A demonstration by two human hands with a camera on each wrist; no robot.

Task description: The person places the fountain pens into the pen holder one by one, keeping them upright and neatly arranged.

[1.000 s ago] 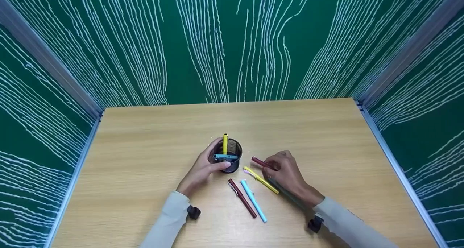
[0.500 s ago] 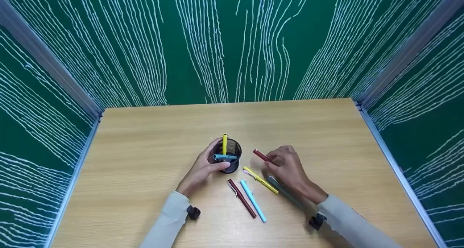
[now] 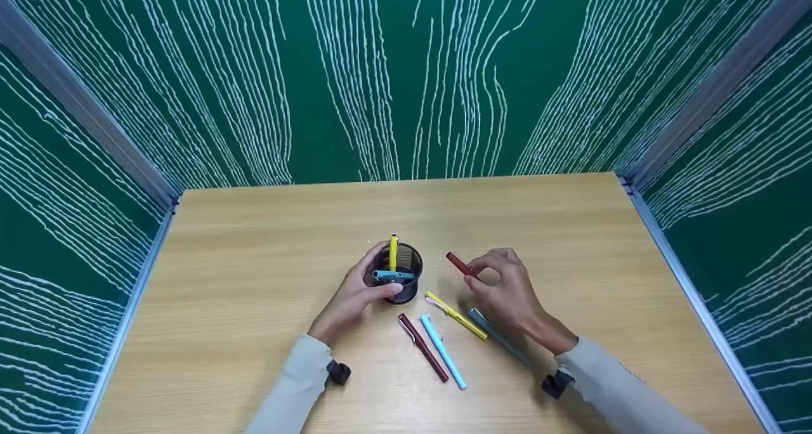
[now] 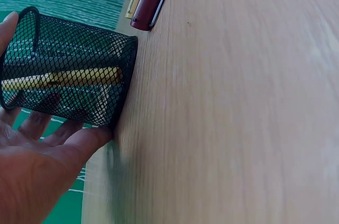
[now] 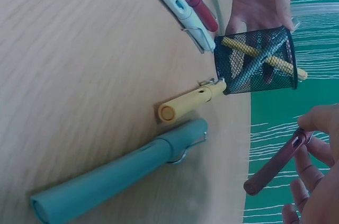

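My left hand (image 3: 349, 301) holds a black mesh pen cup (image 3: 411, 290), its fingers round the far side and the thumb at the near rim. Inside the cup stand a yellow pen (image 3: 394, 253) and a teal pen (image 3: 399, 275), which cross in the right wrist view. To the right of the cup, my right hand (image 3: 509, 294) pinches a dark red pen (image 3: 458, 263) between thumb and fingertips, raised off the table. Below that hand lies a grey-teal pen (image 5: 122, 173). A yellow pen (image 3: 457, 316) rests between it and the cup.
In front of the cup, a second dark red pen (image 3: 424, 348) and a light blue pen (image 3: 444, 353) lie side by side on the wooden table (image 3: 254, 263). Green walls (image 3: 406, 78) with white wavy lines enclose the back and sides, with metal posts in the corners.
My right hand has lifted the dark red pen up and slightly to the right, uncovering more of the grey-teal pen. My left hand and the cup have stayed in place.
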